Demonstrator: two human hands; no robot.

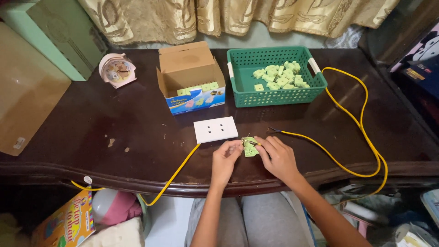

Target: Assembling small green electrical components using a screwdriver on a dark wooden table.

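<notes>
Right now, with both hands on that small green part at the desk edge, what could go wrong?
1. The small green part is pinched between the left hand and right hand near the desk's front edge; a slip could send it to the floor.
2. The yellow wire loops off the desk's right side, so a snag might yank its bare end.
3. The white socket plate lies close and could get knocked.

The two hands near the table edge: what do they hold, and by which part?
Both the left hand and right hand pinch one small green socket piece by its opposite side edges.
</notes>
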